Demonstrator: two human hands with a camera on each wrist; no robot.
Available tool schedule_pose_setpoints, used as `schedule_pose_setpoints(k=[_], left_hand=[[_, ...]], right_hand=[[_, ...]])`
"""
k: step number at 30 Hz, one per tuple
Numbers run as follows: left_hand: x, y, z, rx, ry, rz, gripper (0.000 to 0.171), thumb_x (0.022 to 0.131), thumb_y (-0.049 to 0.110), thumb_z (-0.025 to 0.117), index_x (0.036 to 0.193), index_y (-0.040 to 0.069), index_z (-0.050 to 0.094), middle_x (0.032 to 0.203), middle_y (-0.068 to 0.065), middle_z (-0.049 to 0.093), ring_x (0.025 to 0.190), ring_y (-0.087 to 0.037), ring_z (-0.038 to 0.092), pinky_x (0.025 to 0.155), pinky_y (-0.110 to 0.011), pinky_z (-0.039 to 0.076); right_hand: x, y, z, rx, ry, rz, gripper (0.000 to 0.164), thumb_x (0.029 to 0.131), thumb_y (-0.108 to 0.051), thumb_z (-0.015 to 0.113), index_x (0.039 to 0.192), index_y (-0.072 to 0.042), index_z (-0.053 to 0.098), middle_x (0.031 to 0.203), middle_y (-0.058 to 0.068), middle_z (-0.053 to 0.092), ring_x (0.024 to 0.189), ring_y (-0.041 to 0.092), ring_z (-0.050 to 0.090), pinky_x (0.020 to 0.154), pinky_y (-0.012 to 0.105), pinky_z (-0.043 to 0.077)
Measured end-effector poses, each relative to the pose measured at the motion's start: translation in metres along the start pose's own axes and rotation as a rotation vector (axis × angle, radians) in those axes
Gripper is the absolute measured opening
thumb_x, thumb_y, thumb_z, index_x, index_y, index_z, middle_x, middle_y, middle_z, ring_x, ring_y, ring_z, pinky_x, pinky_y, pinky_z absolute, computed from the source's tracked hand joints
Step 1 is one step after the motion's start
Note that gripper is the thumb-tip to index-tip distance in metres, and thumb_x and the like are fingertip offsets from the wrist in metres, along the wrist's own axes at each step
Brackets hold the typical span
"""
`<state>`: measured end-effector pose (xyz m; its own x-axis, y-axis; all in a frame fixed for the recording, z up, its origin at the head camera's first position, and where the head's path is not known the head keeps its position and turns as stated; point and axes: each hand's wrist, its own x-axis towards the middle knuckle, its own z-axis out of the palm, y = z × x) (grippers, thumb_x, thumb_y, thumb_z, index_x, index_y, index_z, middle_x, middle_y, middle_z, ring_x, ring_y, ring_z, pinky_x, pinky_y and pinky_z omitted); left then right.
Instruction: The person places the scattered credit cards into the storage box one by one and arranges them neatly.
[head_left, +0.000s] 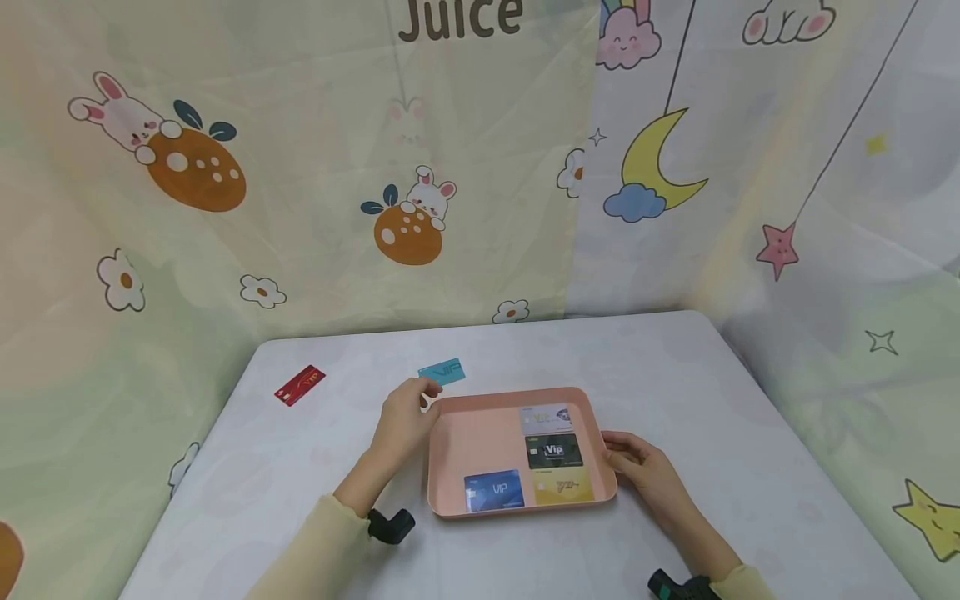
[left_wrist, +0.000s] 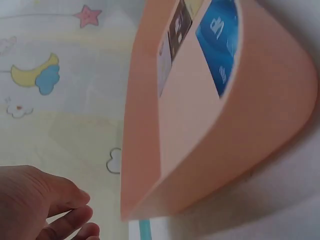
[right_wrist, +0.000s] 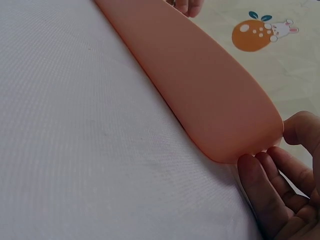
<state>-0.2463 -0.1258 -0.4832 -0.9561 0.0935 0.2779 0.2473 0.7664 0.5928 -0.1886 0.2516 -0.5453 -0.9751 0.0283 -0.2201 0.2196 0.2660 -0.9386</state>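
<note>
A pink tray [head_left: 477,437] lies on the table with several VIP cards in it: a silver card [head_left: 536,419], a dark card [head_left: 553,451], a gold card [head_left: 562,486] and a blue card [head_left: 492,490]. My right hand [head_left: 652,479] holds the tray's right side, thumb at the rim and fingers against the lower wall, as the right wrist view shows. By the far left corner, my left hand [head_left: 401,425] hovers with loosely bent fingers, nothing visible in them. Just past its fingertips in the head view lies a teal VIP card [head_left: 446,371].
Farther left on the white table [head_left: 300,467] lies a red VIP card [head_left: 300,385]. Printed cloth [head_left: 315,167] hangs around the table's back and sides. Dark wrist cameras sit on both wrists.
</note>
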Motion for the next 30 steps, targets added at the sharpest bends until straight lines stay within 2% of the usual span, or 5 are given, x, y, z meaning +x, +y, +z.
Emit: schedule_pose_setpoints(k=[9,16,20,26,30], left_hand=[[0.017,-0.024,0.003,0.040,-0.016,-0.069,0.019,0.092,0.006,0.070,0.111,0.005,0.071,0.104,-0.010,0.071,0.089,-0.024,0.065,0.076,-0.038,0.057],[0.033,-0.037,0.005,0.064,-0.085,-0.115,0.023,0.092,0.006,0.068,0.114,0.001,0.070,0.108,-0.013,0.069,0.092,-0.026,0.065,0.081,-0.042,0.058],[0.041,-0.044,0.008,0.113,-0.110,-0.125,0.021,0.091,0.006,0.066,0.112,0.001,0.070,0.106,-0.013,0.069,0.098,-0.028,0.066,0.086,-0.045,0.057],[0.049,-0.051,0.014,0.187,-0.131,-0.128,0.018,0.091,0.006,0.064,0.108,0.002,0.070,0.101,-0.011,0.069,0.093,-0.026,0.064,0.085,-0.044,0.057],[0.055,-0.056,0.016,0.198,-0.141,-0.142,0.020,0.092,0.006,0.065,0.111,0.001,0.069,0.103,-0.013,0.068,0.094,-0.027,0.063,0.087,-0.045,0.056]], right_hand=[[-0.001,-0.001,0.001,0.005,-0.002,0.011,0.051,0.100,-0.025,0.069,0.143,-0.002,0.056,0.135,0.018,0.065,0.115,0.019,0.065,0.087,0.020,0.057],[-0.001,-0.003,0.001,-0.009,0.004,0.013,0.051,0.100,-0.026,0.069,0.143,-0.002,0.056,0.135,0.018,0.065,0.114,0.018,0.065,0.086,0.019,0.056],[-0.001,-0.003,0.001,-0.013,0.005,0.014,0.051,0.100,-0.026,0.069,0.144,-0.003,0.056,0.134,0.017,0.065,0.114,0.018,0.065,0.086,0.019,0.056],[-0.002,-0.003,0.001,-0.012,0.007,0.016,0.051,0.100,-0.026,0.068,0.144,-0.003,0.056,0.135,0.018,0.065,0.113,0.017,0.065,0.085,0.019,0.057],[-0.001,-0.003,0.001,-0.008,0.007,0.014,0.050,0.100,-0.026,0.068,0.143,-0.003,0.056,0.134,0.018,0.065,0.112,0.016,0.065,0.085,0.019,0.057]])
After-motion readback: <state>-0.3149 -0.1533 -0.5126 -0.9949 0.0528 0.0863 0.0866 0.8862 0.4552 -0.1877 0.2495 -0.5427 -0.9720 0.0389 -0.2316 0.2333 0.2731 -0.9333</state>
